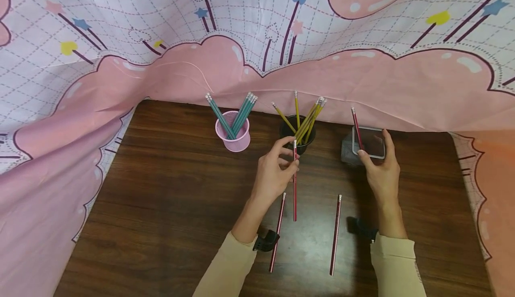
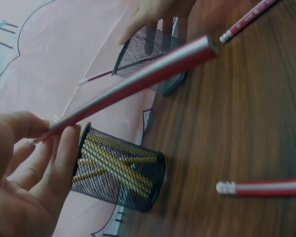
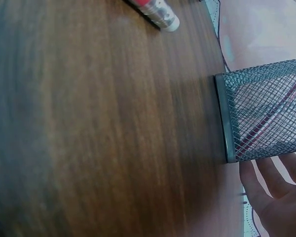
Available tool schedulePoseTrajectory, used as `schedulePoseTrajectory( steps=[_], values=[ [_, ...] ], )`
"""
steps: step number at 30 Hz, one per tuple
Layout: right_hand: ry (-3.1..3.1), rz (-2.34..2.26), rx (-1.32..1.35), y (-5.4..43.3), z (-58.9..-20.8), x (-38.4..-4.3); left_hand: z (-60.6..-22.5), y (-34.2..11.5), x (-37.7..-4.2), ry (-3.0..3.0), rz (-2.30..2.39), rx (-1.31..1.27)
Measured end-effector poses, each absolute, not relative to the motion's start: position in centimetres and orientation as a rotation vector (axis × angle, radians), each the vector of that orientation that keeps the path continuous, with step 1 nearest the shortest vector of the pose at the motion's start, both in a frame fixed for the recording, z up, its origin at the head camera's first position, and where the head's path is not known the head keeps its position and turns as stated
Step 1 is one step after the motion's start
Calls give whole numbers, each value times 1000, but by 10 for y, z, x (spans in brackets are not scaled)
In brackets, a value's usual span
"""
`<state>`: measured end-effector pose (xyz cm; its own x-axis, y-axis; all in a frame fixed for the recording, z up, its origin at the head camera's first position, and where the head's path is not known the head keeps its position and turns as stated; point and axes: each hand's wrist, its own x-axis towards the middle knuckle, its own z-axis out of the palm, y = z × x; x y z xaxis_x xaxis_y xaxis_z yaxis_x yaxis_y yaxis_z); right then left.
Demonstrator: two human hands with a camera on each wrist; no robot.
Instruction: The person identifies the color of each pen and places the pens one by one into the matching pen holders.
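My left hand (image 1: 271, 174) pinches a red pencil (image 1: 295, 194) near its white eraser end. The pencil's other end points toward me above the table, and its striped side shows large in the left wrist view. My right hand (image 1: 384, 176) grips a square mesh pencil holder (image 1: 348, 152), thumb at the front and fingers along the right side. One red pencil (image 1: 356, 127) leans inside that holder, eraser up. Two more red pencils lie on the table, one by my left wrist (image 1: 277, 234) and one farther right (image 1: 335, 236).
Just beyond my left hand stands a round black mesh cup (image 1: 311, 135) of yellow pencils (image 1: 307, 119). A pink mesh cup (image 1: 237, 145) with teal pencils (image 1: 244, 113) stands to its left. Patterned cloth (image 1: 362, 86) hangs behind the dark wooden table (image 1: 161, 198).
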<state>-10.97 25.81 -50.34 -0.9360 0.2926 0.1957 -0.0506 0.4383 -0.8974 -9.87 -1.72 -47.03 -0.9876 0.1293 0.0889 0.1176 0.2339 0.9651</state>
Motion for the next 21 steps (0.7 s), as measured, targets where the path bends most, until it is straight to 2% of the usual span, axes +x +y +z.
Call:
schedulePoseTrajectory(
  steps=[10,21],
  values=[
    [-2345,1518,-210,259,-504,-109,-464,13,-115,2431,1987,355],
    [-2351,1491,-200,258,-502,-109,-460,26,-121,2485,1930,394]
  ],
)
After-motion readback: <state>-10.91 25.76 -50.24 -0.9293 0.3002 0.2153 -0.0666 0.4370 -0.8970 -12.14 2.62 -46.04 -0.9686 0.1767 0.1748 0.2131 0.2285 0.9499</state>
